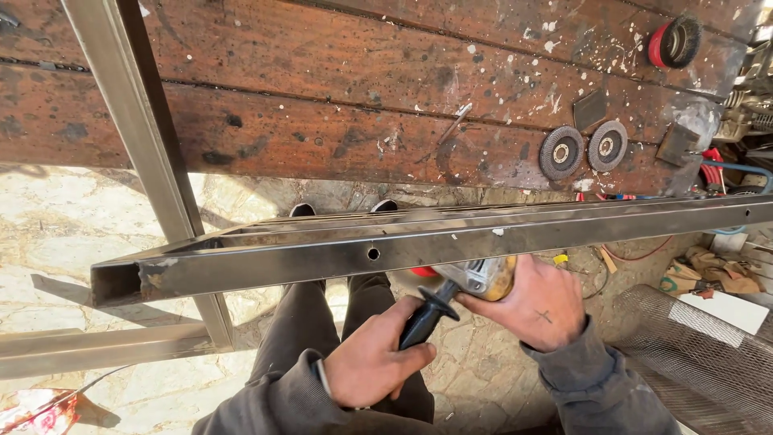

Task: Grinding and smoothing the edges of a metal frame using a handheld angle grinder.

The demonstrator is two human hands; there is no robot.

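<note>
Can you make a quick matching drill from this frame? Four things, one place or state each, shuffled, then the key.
Things:
1. left hand
2. right hand
3. two grinding discs
4. steel tube

Places or states:
A. lying side by side on the wooden bench
B. running across the view, with a small round hole in its near face
C. wrapped round the black side handle
D. on the body of the grinder, just below the tube

Pairs: 1-C, 2-D, 3-A, 4-B
</note>
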